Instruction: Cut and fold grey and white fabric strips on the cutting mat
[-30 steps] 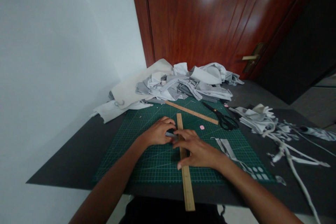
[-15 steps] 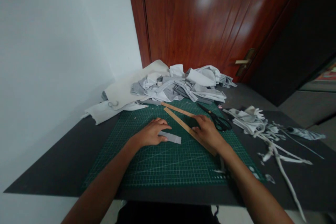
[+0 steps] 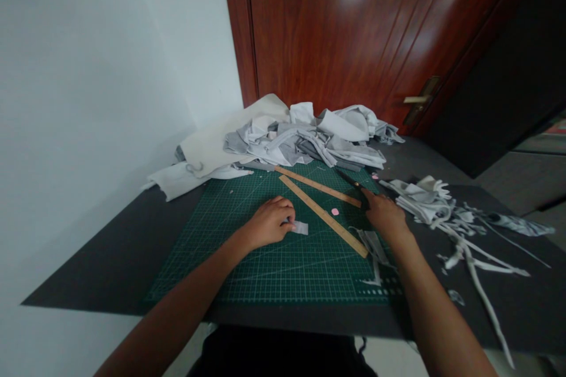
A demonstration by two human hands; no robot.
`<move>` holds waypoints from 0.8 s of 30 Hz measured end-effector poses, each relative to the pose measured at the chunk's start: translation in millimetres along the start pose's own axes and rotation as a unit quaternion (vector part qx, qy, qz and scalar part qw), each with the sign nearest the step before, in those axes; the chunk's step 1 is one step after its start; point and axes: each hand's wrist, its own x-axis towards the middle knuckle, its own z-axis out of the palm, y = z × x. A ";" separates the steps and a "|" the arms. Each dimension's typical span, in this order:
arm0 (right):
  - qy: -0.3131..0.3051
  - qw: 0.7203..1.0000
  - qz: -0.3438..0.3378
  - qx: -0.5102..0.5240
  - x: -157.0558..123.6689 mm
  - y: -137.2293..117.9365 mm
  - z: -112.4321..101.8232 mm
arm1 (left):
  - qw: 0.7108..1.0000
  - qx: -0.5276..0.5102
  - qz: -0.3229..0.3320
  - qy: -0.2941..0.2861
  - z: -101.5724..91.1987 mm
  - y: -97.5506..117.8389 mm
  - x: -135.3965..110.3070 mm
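My left hand (image 3: 272,221) is closed in a pinch on a short light-grey fabric strip (image 3: 301,228), whose free end points right over the green cutting mat (image 3: 265,277). Over at the right side of the mat, my right hand (image 3: 385,215) is closed around the handles of the black scissors (image 3: 348,179). The blades point away to the upper left, and the handles are mostly hidden by the hand. Two wooden rulers lie at an angle between the hands: the nearer ruler (image 3: 325,216) and the farther ruler (image 3: 318,186). A small pink piece (image 3: 335,211) rests between them.
A heap of grey and white fabric (image 3: 287,141) lies at the back against a brown door (image 3: 327,29). Narrow fabric scraps (image 3: 374,245) are beside my right forearm. White gloves and cords (image 3: 424,197) lie farther right on the dark table (image 3: 106,259).
My right hand has left the rulers and moved right onto the scissors' handles, uncovering the pink piece. The left hand has closed on the fabric strip and shifted slightly right.
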 end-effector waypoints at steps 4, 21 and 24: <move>0.014 1.000 0.006 0.005 -0.2 1.6 0.1 | 1.000 0.011 -0.027 -0.003 -0.4 1.3 -1.2; -0.153 0.439 0.102 0.880 15.6 -12.2 -14.6 | 1.000 0.015 -0.019 -0.019 -1.0 10.4 -4.3; -0.217 0.301 0.096 0.924 6.7 -21.1 -21.4 | 0.998 -0.031 -0.046 0.000 -1.3 6.7 -3.2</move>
